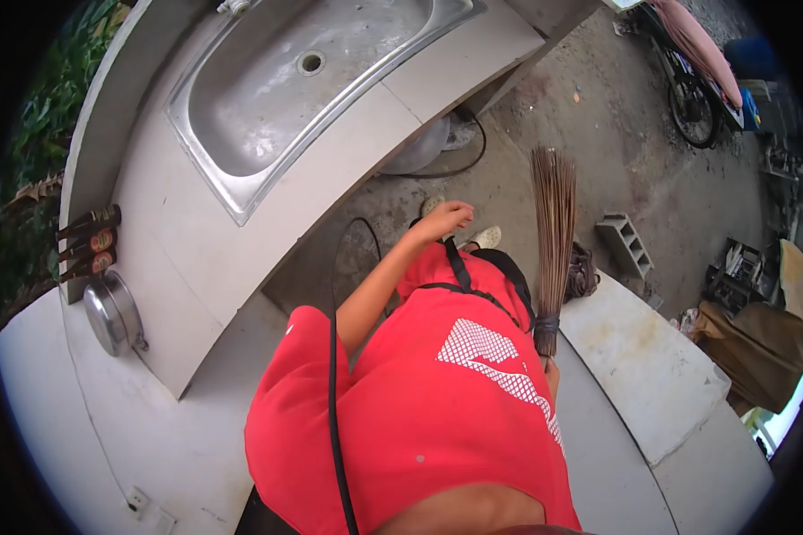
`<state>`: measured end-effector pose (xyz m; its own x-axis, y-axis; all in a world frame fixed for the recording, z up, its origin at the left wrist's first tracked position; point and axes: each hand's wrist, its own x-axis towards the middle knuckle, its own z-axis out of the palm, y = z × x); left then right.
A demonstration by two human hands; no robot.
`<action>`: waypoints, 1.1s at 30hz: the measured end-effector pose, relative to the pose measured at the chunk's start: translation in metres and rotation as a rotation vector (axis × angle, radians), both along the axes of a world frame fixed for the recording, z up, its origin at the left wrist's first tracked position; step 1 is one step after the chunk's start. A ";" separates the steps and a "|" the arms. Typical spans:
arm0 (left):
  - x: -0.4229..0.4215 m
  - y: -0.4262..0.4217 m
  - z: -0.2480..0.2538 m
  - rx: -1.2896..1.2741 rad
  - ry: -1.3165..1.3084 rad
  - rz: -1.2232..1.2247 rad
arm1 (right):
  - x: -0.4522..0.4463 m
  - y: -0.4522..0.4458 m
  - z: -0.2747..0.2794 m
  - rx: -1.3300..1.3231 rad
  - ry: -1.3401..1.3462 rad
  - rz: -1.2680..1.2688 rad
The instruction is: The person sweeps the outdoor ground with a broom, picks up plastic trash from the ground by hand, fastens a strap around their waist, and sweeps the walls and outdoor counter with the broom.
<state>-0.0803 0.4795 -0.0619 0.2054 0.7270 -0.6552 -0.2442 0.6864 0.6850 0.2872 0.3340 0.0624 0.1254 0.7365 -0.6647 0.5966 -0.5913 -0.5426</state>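
Note:
My left hand hangs over the front of my red shirt, below the edge of the tiled counter, its fingers curled together; whether anything is in them is too small to tell. On the other side, my right hand is mostly hidden behind the shirt and grips the bound end of a stick broom. The brown bristles of the broom point away from me, over the concrete floor. A black strap and cord lie across my shirt.
A steel sink is set in the tiled counter. Bottles and a metal pot stand at its left end. A hollow block, a bicycle wheel and a pale slab are at the right. A basin and hose lie under the counter.

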 end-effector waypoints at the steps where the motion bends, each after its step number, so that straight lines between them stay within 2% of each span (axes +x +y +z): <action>1: -0.002 0.004 0.006 0.034 -0.011 -0.093 | 0.003 -0.003 0.013 -0.007 0.004 -0.006; 3: -0.004 0.011 0.023 0.099 -0.036 -0.274 | 0.008 -0.007 0.047 -0.042 -0.014 -0.107; 5: -0.001 0.012 0.049 0.157 -0.091 -0.488 | -0.008 0.013 0.106 -0.051 -0.016 -0.071; 9: 0.022 0.013 0.088 0.429 -0.323 -0.728 | 0.010 0.044 0.167 0.090 -0.211 0.226; 12: 0.036 0.023 0.114 0.543 -0.513 -0.667 | -0.030 0.107 0.204 0.290 -0.388 0.524; 13: 0.037 0.029 0.123 0.601 -0.556 -0.599 | -0.057 0.132 0.212 0.384 -0.417 0.576; 14: 0.038 0.035 0.131 0.658 -0.600 -0.525 | -0.073 0.159 0.216 0.586 -0.394 0.733; 15: 0.039 0.040 0.139 0.714 -0.644 -0.445 | -0.077 0.181 0.216 0.857 -0.673 0.889; 16: 0.041 0.047 0.149 0.742 -0.709 -0.355 | -0.105 0.214 0.233 0.575 -0.499 0.810; 17: 0.041 0.056 0.159 0.769 -0.775 -0.265 | -0.121 0.238 0.242 0.734 -0.561 0.969; 19: 0.036 0.077 0.186 0.822 -0.807 -0.050 | -0.155 0.280 0.259 0.792 -0.594 1.118; 21: 0.026 0.104 0.211 0.850 -0.718 0.162 | -0.187 0.316 0.273 0.861 -0.631 1.338; 23: 0.009 0.126 0.233 0.910 -0.779 0.355 | -0.229 0.338 0.285 0.907 -0.603 1.489; 25: -0.007 0.137 0.247 0.869 -0.732 0.669 | -0.273 0.355 0.294 0.895 -0.698 1.535; 27: -0.024 0.138 0.259 0.873 -0.689 0.998 | -0.315 0.383 0.295 1.023 -0.739 1.789; 29: -0.054 0.136 0.254 0.862 -0.925 1.081 | -0.354 0.401 0.278 1.473 -0.489 1.905; 32: -0.079 0.147 0.231 0.818 -0.928 1.229 | -0.418 0.355 0.300 1.158 -0.788 1.917; 33: -0.086 0.155 0.227 0.818 -0.959 1.214 | -0.426 0.358 0.300 1.165 -0.835 1.922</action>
<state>-0.1659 0.6341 0.1651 -0.5962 0.8009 -0.0564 -0.8028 -0.5941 0.0493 -0.1386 0.6920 0.3626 -0.9497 0.1852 -0.2526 0.0613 0.9008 0.4298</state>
